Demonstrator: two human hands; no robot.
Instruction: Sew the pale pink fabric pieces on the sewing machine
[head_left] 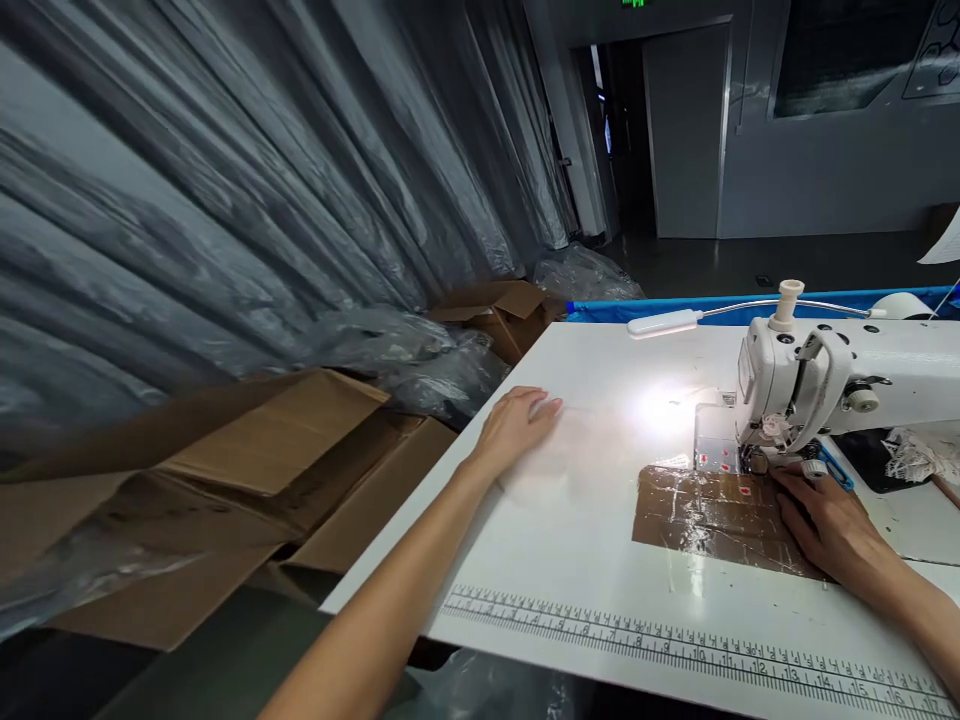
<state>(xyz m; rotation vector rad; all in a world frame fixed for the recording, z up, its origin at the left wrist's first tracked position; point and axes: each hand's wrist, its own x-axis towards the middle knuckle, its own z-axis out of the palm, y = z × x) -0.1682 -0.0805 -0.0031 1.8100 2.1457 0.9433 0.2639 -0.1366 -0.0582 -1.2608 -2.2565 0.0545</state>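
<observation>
My left hand point(517, 428) rests on the white sewing table point(570, 530), fingers stretched forward and thumb apart, with nothing in it. To the right stands a white sewing machine point(900, 360) with its presser foot point(754, 460) low over the bed. My right hand point(832, 520) lies palm down just right of the foot, its fingers and thumb reaching toward it and slightly apart. Whether a small piece is under the fingertips is hidden. Shiny brown tape point(675, 515) covers the table in front of the needle, partly below this hand.
A lamp point(664, 323) on a bent arm lights the tabletop. Printed along the front edge is a ruler scale point(675, 645). Blue scissors or snips point(836, 465) and white lace point(919, 455) lie right of the needle. Open cardboard boxes point(277, 430) stand at the left.
</observation>
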